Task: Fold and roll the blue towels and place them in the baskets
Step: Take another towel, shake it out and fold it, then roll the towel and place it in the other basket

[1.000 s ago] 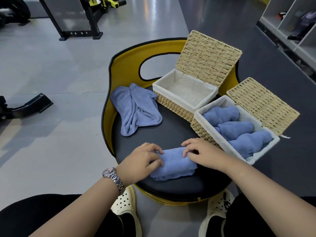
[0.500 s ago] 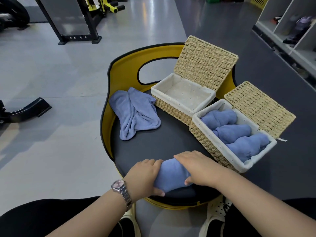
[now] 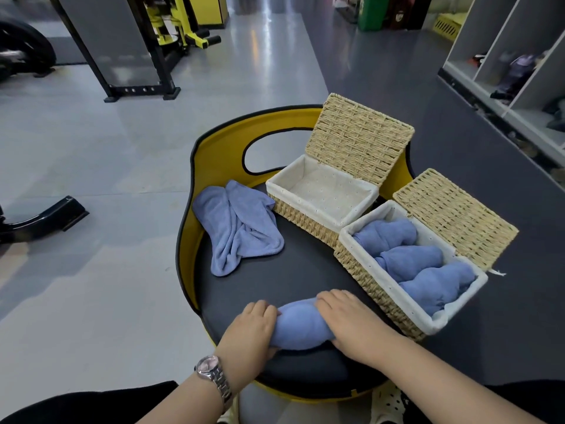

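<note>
A rolled blue towel (image 3: 301, 324) lies at the near edge of the round black seat (image 3: 293, 270). The left hand (image 3: 250, 328) grips the left end of the roll, with the fingers curled over the top and the thumb under the front. The right hand (image 3: 351, 319) covers the right end, the fingers bent over the top of the roll and the thumb against its near side. A metal watch (image 3: 212, 373) sits on the left wrist.

A loose blue towel (image 3: 237, 231) lies crumpled at the left edge of the seat, next to the yellow backrest (image 3: 214, 148). At the far edge stands an open wicker basket (image 3: 321, 203) with a white lining; its lid is up and nothing is inside. Just beside it, at the right edge, stands a second basket (image 3: 406, 267), also with the lid open. Three rolled towels (image 3: 409, 258) lie in it side by side, touching each other.

Gym machines (image 3: 146, 41) stand far behind on the grey floor.
</note>
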### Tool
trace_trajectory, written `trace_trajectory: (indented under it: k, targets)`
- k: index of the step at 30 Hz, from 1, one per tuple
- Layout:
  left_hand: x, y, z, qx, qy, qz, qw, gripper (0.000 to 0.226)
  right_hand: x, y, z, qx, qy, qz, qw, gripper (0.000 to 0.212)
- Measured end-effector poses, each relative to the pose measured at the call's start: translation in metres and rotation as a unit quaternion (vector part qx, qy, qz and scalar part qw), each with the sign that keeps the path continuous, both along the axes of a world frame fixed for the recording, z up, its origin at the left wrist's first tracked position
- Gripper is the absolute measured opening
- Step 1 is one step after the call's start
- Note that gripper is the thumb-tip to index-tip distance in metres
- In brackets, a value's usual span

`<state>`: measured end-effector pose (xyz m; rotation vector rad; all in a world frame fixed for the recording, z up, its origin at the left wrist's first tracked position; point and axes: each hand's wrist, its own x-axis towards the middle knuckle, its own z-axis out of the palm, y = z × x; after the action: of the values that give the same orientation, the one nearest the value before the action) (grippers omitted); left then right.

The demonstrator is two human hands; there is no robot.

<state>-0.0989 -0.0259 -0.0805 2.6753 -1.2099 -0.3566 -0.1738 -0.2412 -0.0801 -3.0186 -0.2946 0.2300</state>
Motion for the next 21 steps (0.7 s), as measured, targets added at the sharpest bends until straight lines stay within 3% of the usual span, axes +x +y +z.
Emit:
trace_trajectory:
  k: [5,9,13,18,21]
  targets:
    - [0.022,-0.017,0.036,-0.067,0.08,0.046,0.993,0.038,0.023,-0.03,0.047,0.044,0.024,-0.033,0.998,0.019]
    - [0.05,-0.06,0.075,-0.119,0.077,0.026,0.99,0.031,0.077,-0.083,0.079,0.017,0.048,-0.244,0.968,0.026]
    - [0.093,-0.121,0.103,-0.151,0.035,0.022,0.988,0.03,0.121,-0.136,0.14,0.083,0.019,-0.058,0.995,0.042]
    - [0.147,-0.183,0.108,-0.149,0.032,0.057,0.987,0.031,0.196,-0.176,0.144,0.016,0.067,-0.098,0.993,0.029]
    - [0.165,-0.203,0.088,-0.085,0.038,0.055,0.994,0.029,0.221,-0.183,0.125,-0.07,0.07,-0.077,0.992,0.026]
